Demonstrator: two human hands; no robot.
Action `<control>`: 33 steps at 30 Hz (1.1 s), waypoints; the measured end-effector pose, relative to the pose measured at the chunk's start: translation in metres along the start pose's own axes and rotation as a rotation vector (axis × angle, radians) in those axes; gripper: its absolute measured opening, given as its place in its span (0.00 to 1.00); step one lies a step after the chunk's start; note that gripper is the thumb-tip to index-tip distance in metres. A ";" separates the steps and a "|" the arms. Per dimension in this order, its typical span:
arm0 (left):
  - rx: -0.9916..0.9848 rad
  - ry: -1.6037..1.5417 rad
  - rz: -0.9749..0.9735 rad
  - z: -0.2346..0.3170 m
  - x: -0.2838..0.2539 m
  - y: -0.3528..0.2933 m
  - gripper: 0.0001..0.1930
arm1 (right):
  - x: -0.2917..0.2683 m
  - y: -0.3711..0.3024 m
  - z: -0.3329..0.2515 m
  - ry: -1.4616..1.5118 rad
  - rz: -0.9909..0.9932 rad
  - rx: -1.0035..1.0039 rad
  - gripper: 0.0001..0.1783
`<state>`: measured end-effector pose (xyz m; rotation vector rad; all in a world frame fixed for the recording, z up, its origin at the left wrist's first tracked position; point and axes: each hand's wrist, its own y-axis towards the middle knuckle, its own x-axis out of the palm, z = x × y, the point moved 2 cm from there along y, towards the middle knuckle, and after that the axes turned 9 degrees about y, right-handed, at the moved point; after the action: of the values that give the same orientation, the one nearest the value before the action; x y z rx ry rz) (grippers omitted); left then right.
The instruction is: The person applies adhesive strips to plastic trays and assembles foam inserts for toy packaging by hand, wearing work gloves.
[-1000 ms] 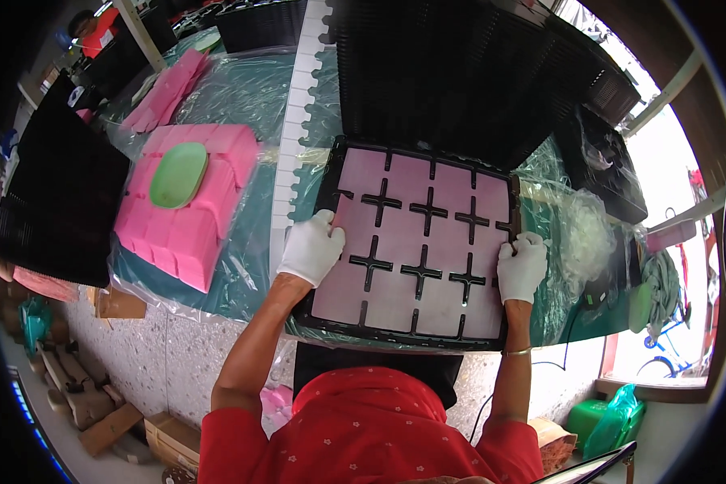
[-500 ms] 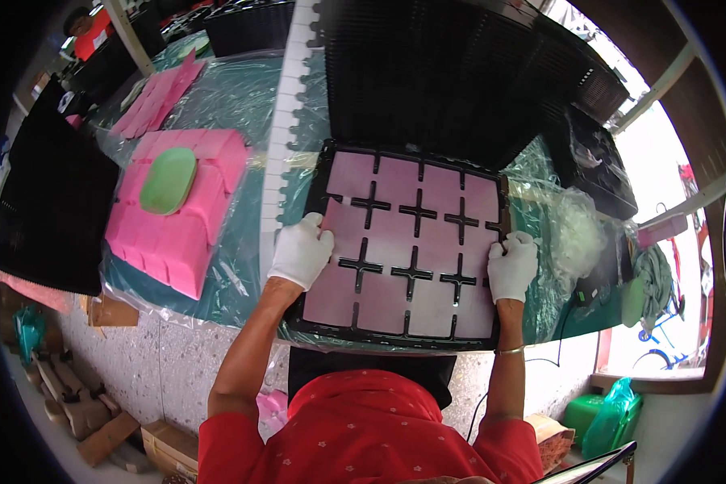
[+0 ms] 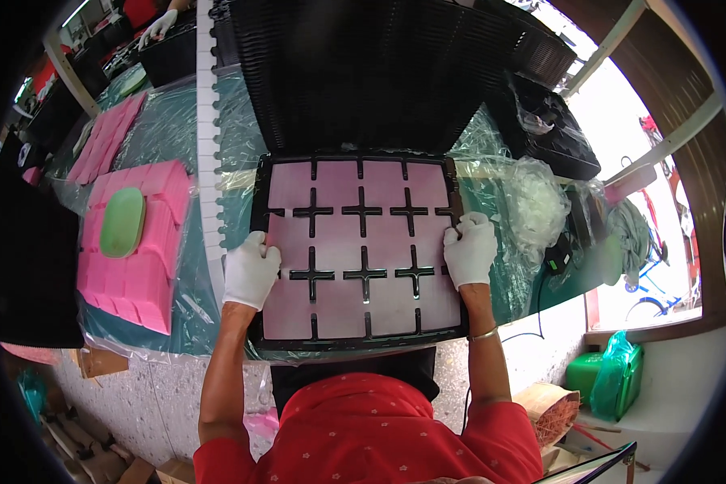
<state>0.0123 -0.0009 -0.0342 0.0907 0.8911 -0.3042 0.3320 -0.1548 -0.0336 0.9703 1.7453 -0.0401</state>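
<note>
One thin pink foam-like sheet (image 3: 339,242) lay in a black plastic tray (image 3: 363,345) on the green bench (image 3: 194,315). The white-gloved left hand (image 3: 252,270) and right hand (image 3: 471,252) curled at the tray's sides, grip unclear; uneven pulling could likely skew the sheet.

No text readable; distance perhaps too blurred

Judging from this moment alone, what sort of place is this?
Probably a small workshop: stacked black trays, a pile of pink sheets on a plastic-covered table, and another person's gloved hand farther back.
</note>
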 end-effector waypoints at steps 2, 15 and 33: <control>0.042 0.033 0.063 -0.003 0.001 0.002 0.15 | 0.002 0.001 0.002 0.009 0.007 -0.007 0.07; 0.017 0.018 0.056 0.003 -0.002 -0.005 0.10 | 0.000 -0.003 0.002 0.050 0.046 -0.068 0.07; 0.097 0.125 0.120 0.002 -0.013 -0.006 0.17 | 0.005 0.008 0.005 -0.095 -0.054 -0.078 0.12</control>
<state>0.0044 -0.0042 -0.0220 0.2540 0.9902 -0.2314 0.3407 -0.1491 -0.0368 0.8513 1.6736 -0.0521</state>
